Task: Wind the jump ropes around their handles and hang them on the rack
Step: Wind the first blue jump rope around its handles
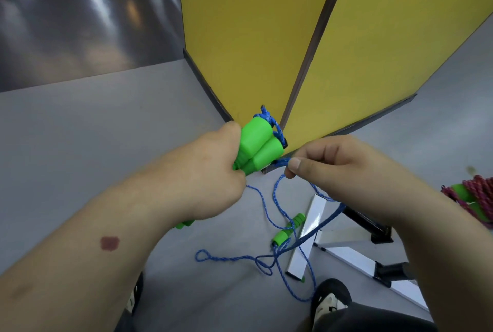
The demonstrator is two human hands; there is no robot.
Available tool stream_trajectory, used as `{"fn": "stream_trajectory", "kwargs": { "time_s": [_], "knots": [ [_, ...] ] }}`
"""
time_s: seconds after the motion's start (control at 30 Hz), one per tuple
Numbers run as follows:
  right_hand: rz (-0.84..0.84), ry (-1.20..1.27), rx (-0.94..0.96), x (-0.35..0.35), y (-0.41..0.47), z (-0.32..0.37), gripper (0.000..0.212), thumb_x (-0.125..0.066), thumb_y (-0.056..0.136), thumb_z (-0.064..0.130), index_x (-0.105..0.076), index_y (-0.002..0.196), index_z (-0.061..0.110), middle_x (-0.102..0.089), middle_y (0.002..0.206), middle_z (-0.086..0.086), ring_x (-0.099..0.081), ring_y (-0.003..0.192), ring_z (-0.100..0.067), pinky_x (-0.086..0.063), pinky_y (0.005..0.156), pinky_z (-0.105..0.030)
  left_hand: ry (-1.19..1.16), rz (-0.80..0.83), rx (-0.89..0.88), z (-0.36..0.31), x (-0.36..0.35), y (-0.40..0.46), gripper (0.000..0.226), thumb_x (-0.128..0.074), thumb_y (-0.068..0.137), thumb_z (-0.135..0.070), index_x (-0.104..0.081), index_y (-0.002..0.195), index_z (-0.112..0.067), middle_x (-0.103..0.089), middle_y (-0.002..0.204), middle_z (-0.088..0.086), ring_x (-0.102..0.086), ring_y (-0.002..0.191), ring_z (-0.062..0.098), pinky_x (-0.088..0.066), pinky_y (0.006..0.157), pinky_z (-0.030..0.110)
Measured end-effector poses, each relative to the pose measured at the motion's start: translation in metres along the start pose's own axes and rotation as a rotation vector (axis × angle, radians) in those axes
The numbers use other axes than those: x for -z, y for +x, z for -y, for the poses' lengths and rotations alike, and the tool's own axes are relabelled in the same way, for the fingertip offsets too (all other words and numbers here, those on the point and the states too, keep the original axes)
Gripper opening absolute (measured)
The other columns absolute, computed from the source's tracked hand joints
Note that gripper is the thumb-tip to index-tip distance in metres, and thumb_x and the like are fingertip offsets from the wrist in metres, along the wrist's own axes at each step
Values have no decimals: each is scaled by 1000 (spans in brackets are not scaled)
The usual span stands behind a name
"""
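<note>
Grey floor (80, 171) before yellow panels (240, 38). The left hand (210, 174) grips two green handles (256, 145) held together; just right of the handles, the right hand (333, 169) pinches the blue rope (277, 198). Below the handles, the rope trails across the floor past a loose green handle (289, 230).

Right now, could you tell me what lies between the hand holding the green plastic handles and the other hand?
In the head view, a short stretch of blue braided rope bridges the gap from the green plastic handles in the left hand to the pinching right hand.
</note>
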State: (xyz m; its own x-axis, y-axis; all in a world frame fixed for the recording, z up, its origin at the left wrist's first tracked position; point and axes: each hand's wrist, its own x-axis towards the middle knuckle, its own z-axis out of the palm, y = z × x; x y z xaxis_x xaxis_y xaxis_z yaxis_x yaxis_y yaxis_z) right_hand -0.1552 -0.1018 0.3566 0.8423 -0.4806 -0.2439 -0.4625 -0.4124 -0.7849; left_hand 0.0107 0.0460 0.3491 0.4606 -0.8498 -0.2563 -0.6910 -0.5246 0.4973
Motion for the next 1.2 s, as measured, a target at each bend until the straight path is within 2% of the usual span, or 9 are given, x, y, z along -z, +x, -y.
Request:
{"fn": "stream_trajectory", "kwargs": {
  "time_s": [0.17,0.3,0.37,0.57,0.63,0.77,0.9,1.1,1.2],
  "knots": [
    [49,131,102,2,2,-1,27,-64,90,45,-75,89,21,-33,60,-8,-24,58,-35,-23,53,-38,107,162,-22,-6,-6,-1,16,-51,92,-20,-37,91,-27,-57,84,-1,-59,71,18,-46,56,35],
    [6,241,184,3,5,-6,30,-72,87,37,-70,79,9,-42,53,10,-31,47,-8,-28,47,-19,94,277,-50,-9,-3,-4,15,-55,86,-22,-43,92,-29,-59,86,-4,-62,79,19,-54,68,39],
    [-31,246,230,3,7,-7,32,-79,82,36,-68,75,7,-46,56,7,-36,48,-6,-32,48,-17,56,354,-68,-11,0,-6,20,-58,83,-25,-49,96,-36,-62,86,-5,-64,79,17,-56,69,39],
    [-3,569,143,-5,13,-13,36,-89,62,44,-67,67,16,-52,56,-4,-34,52,-20,-20,57,-42,-155,536,-182,-13,7,-11,35,-76,81,-22,-58,101,-45,-72,87,-4,-71,82,18,-61,80,49],
    [43,662,65,-8,16,-13,33,-87,67,42,-66,65,17,-54,54,-1,-35,53,-17,-18,56,-44,-229,527,-221,-10,7,-9,35,-76,83,-16,-60,103,-41,-74,90,0,-72,86,23,-60,80,52],
    [67,747,-44,-14,20,-10,4,-78,66,23,-77,65,19,-65,65,-10,-54,53,-23,-43,55,-28,-479,422,-231,-3,11,-7,36,-74,81,-13,-63,111,-30,-77,100,9,-74,94,36,-61,80,62],
    [55,804,-63,-16,20,-6,45,-48,97,5,-68,60,23,-35,53,2,-12,51,-14,-8,50,-27,-621,303,-184,2,12,-3,37,-69,77,-19,-63,113,-23,-78,104,9,-77,96,34,-58,84,68],
    [99,1005,-14,-16,15,-4,33,-28,81,10,-57,68,20,-38,62,4,-16,50,-12,-7,52,-30,-722,252,-126,3,7,-1,39,-66,76,-22,-60,115,-22,-78,102,8,-78,91,32,-57,83,70],
    [46,853,2,-24,15,-2,34,-36,98,36,-68,105,30,-37,64,5,-15,51,-13,-9,51,-29,-712,277,-103,3,5,-1,43,-66,76,-23,-59,119,-23,-77,103,13,-78,92,35,-56,84,71]
  ]
}}
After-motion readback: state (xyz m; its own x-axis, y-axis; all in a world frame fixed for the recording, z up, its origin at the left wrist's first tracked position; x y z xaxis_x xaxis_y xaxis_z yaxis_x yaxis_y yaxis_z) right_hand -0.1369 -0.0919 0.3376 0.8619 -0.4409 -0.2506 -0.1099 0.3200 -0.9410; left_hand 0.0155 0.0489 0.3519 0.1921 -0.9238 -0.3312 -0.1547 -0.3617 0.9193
